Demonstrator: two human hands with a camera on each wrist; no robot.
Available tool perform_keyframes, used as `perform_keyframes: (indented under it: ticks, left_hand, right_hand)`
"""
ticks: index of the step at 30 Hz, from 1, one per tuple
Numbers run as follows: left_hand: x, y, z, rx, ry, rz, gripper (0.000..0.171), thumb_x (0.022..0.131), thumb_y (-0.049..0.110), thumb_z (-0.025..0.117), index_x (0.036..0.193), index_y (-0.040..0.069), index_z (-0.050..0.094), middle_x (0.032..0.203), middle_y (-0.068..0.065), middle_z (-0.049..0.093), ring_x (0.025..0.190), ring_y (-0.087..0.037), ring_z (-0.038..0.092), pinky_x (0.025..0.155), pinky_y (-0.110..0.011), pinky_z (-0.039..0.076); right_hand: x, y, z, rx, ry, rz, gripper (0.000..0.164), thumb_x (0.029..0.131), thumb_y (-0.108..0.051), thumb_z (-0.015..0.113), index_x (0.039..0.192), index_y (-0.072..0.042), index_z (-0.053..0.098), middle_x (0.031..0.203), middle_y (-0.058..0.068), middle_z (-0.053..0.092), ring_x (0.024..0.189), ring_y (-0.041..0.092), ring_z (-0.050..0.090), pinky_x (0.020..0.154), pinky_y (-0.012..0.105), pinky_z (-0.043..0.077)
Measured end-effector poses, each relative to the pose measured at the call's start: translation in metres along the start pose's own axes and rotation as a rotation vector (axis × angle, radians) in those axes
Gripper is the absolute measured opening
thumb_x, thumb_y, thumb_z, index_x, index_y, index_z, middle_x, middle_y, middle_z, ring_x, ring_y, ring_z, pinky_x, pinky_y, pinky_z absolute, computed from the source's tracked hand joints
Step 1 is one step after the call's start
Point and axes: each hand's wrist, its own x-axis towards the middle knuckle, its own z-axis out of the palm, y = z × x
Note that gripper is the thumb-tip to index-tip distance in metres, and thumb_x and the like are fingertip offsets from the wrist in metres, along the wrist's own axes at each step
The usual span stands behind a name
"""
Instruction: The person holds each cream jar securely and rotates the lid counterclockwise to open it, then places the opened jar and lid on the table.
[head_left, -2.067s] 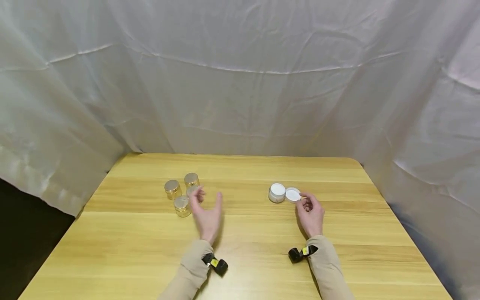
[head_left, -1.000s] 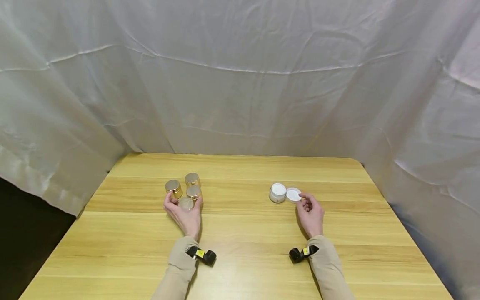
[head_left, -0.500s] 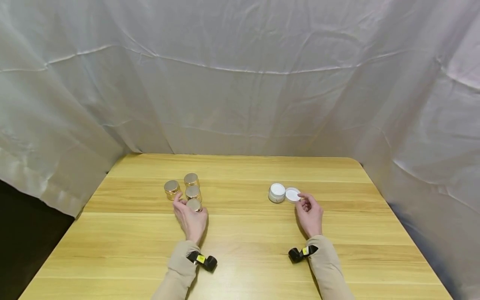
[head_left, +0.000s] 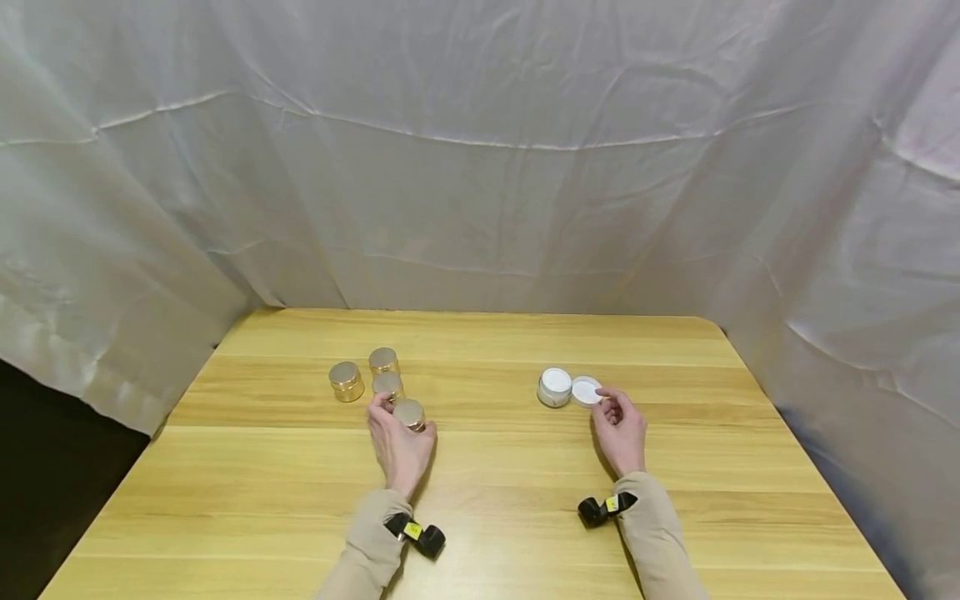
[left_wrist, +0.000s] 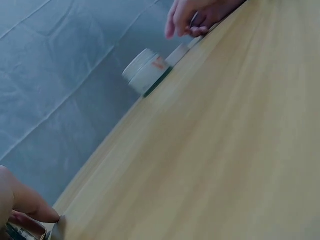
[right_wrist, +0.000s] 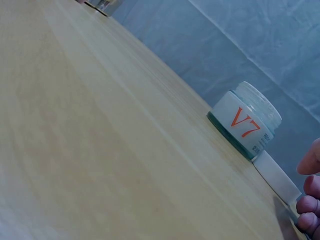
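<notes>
My left hand (head_left: 401, 454) grips a small gold-lidded jar (head_left: 409, 414) by its sides, thumb on the right and fingers on the left. In the left wrist view only the thumb side of that hand (left_wrist: 22, 197) shows, low in the corner. Beyond the held jar stand several matching gold jars. To the right is an uncapped jar (head_left: 555, 392) with a white body, a green base and red "V7" lettering, seen in the right wrist view. Its white lid (right_wrist: 276, 177) lies against it. My right hand (head_left: 621, 435) rests loosely curled beside the lid, index fingertip near its edge.
One gold jar (head_left: 346, 382) stands at the left, with another (head_left: 383, 361) at the back and a third (head_left: 387, 385) just behind my left fingers. The wooden table (head_left: 510, 467) ends at a grey curtain (head_left: 480, 208).
My left hand has come down over the nearest gold jar, gripped it and slid it to the right, away from the others. The right hand has stayed by the white lid.
</notes>
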Motion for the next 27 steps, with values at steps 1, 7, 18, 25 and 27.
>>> perform_keyframes:
  ticks: [1,7,18,25,27]
  left_hand:
    - [-0.002,0.001,0.001,-0.003,-0.007,0.008,0.082,0.064,-0.002,0.082,0.132,0.003,0.036,0.117,-0.023,0.049,0.108,-0.038,0.051,0.092,-0.054,0.049]
    - [-0.011,0.005,0.006,-0.024,-0.084,0.072,0.079,0.066,-0.006,0.079,0.131,0.001,0.035,0.116,-0.023,0.046,0.110,-0.038,0.048,0.096,-0.053,0.048]
    - [-0.013,0.009,0.005,-0.127,-0.249,0.024,0.090,0.066,-0.004,0.087,0.135,0.004,0.031,0.121,-0.019,0.053,0.115,-0.037,0.056,0.098,-0.053,0.052]
    - [-0.011,0.008,0.006,-0.295,-0.279,-0.051,0.097,0.062,-0.006,0.089,0.138,0.006,0.031,0.107,-0.014,0.062,0.104,-0.031,0.068,0.098,-0.045,0.055]
    - [-0.010,0.007,0.007,-0.346,-0.280,-0.074,0.095,0.062,-0.006,0.088,0.138,0.005,0.033,0.103,-0.011,0.061,0.103,-0.028,0.068,0.099,-0.044,0.055]
  right_hand:
    - [0.000,0.000,0.000,0.002,0.001,-0.001,0.021,0.090,0.002,0.062,0.110,0.001,0.070,0.086,0.014,0.060,0.067,-0.002,0.045,0.057,0.005,0.037]
    - [0.000,0.000,0.000,0.001,-0.003,-0.001,0.021,0.091,0.002,0.061,0.110,0.000,0.070,0.086,0.014,0.060,0.068,-0.001,0.046,0.058,0.006,0.038]
    - [-0.001,0.003,0.001,-0.014,0.015,-0.024,0.022,0.090,0.002,0.060,0.109,0.002,0.069,0.081,0.007,0.058,0.067,0.000,0.047,0.058,0.008,0.038]
    - [0.000,0.001,0.001,-0.021,0.013,0.000,0.022,0.091,0.001,0.059,0.110,0.001,0.069,0.082,0.004,0.057,0.067,0.000,0.047,0.059,0.009,0.039]
    - [0.000,0.000,0.001,-0.024,0.005,0.001,0.022,0.091,0.000,0.059,0.111,0.001,0.069,0.082,0.004,0.057,0.068,0.001,0.047,0.059,0.009,0.039]
